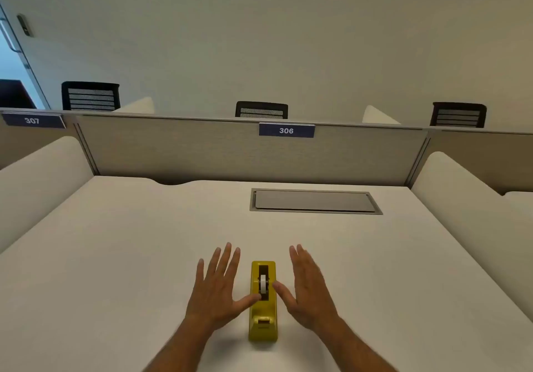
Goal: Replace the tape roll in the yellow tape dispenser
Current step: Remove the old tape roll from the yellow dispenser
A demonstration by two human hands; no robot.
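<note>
A: Head view, item one: yellow tape dispenser, lengthwise on the white desk, white tape roll seated in its slot.

B: Your left hand and right hand flanked it, fingers straight and spread, thumbs touching the body.

A: Step: opening stage, I judged; next called for lifting the roll out.

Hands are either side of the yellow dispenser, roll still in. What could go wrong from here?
1. Both hands, left and right, are open, so nothing braces the dispenser. Tugging the tape roll out could slide or tip it on the smooth desk.
2. The cutter end faces the person; a wrist could catch it.
3. No spare roll is in view.
</note>
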